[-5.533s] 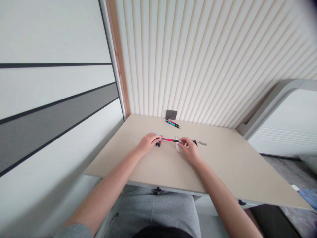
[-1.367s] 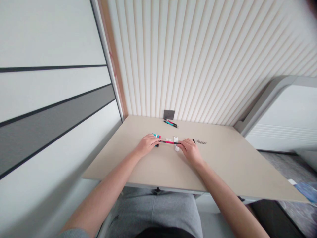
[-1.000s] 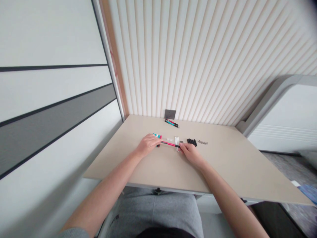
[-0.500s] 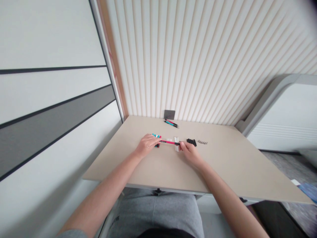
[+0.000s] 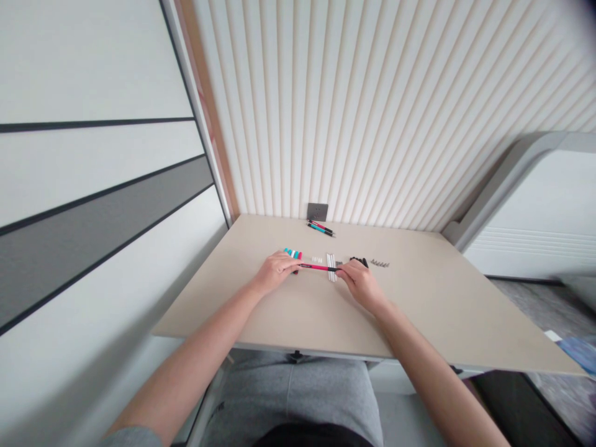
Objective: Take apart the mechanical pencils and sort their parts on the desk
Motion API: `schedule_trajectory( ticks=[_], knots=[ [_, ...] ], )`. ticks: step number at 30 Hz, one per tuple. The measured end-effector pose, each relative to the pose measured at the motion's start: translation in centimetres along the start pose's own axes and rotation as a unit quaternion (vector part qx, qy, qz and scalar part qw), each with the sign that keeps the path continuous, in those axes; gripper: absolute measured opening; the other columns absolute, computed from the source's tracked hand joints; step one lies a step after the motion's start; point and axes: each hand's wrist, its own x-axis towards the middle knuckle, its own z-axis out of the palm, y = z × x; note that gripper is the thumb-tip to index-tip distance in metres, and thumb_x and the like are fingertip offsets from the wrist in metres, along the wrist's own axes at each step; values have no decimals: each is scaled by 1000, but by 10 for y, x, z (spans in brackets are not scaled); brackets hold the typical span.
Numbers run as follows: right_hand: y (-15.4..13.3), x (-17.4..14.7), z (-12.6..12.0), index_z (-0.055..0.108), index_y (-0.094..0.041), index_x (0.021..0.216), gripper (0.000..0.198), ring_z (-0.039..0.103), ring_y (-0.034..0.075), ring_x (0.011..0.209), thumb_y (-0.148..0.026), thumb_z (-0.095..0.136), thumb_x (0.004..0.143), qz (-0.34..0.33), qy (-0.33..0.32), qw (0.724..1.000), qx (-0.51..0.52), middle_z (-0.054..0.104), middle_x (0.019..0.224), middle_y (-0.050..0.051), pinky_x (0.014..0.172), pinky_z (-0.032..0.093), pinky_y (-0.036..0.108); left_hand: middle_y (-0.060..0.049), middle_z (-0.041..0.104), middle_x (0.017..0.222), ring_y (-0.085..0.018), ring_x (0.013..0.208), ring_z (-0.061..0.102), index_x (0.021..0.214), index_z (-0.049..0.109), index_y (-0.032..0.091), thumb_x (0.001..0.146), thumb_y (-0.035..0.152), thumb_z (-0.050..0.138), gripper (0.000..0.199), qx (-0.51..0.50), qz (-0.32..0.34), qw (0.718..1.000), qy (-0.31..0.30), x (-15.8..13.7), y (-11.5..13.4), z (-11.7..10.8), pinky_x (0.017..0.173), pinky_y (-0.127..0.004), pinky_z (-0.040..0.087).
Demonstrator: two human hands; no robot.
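Observation:
A red and black pen (image 5: 315,267) stretches level between my two hands above the desk. My left hand (image 5: 275,270) is closed on its left end, and my right hand (image 5: 359,280) grips the black right end. Coloured pen barrels (image 5: 293,253) in teal, white and red lie partly hidden under my left fingers. Behind the held pen are small clear pieces (image 5: 317,259) and a row of thin white refills (image 5: 331,259). Black grip sleeves (image 5: 364,262) show just beyond my right hand, with small grey tips or springs (image 5: 380,264) to their right.
Two pens (image 5: 321,229), one red and one teal, lie at the back of the beige desk (image 5: 298,316), below a dark wall socket (image 5: 317,212). A white panel wall (image 5: 102,248) borders the left side. Ribbed panelling (image 5: 326,112) rises behind.
My right hand has turned over the pen's black end, its fingers now covering more of it and of the black sleeves. My left hand stays on the other end. The view has shifted slightly.

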Motion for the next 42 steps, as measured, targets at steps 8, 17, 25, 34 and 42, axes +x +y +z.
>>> schedule_trajectory(
  ticks=[8, 17, 25, 34, 42],
  knots=[
    [0, 0, -4, 68, -20, 100, 31, 57, 22, 85, -40, 45, 96, -10, 10, 999, 30, 68, 89, 10, 81, 44, 36, -2, 71, 76, -13, 69, 62, 101, 71, 21, 90, 29, 59, 17, -12, 3, 1000, 14, 0, 1, -2, 73, -29, 49],
    [3, 2, 9, 65, -17, 71, 48, 54, 14, 59, -43, 35, 98, 151, -79, 981, 94, 62, 63, 2, 60, 40, 26, -4, 73, 81, -14, 80, 66, 105, 69, 20, 93, 19, 55, 18, 3, 53, 999, -2, 1, 4, -6, 80, -30, 48],
    [-7, 0, 6, 66, -18, 89, 29, 55, 23, 82, -35, 44, 96, 22, 24, 998, -48, 63, 81, 10, 74, 43, 34, -3, 72, 77, -14, 70, 64, 102, 71, 21, 92, 28, 58, 18, -10, -2, 1000, -3, -2, 0, 0, 77, -30, 50],
    [-3, 4, 10, 65, -18, 88, 31, 57, 17, 77, -29, 38, 98, 67, -50, 996, 36, 65, 84, 6, 72, 42, 29, -7, 71, 95, -18, 89, 64, 107, 66, 19, 93, 28, 55, 20, 113, 31, 992, -43, 4, 9, -5, 85, -34, 46],
    [-16, 9, 11, 62, -18, 78, 38, 52, 16, 70, -36, 35, 98, 72, -74, 993, 64, 61, 74, 3, 66, 38, 27, -4, 65, 79, -18, 82, 59, 100, 64, 18, 96, 22, 49, 16, 225, 88, 964, -113, 16, 29, 0, 78, -33, 40]
  ],
)
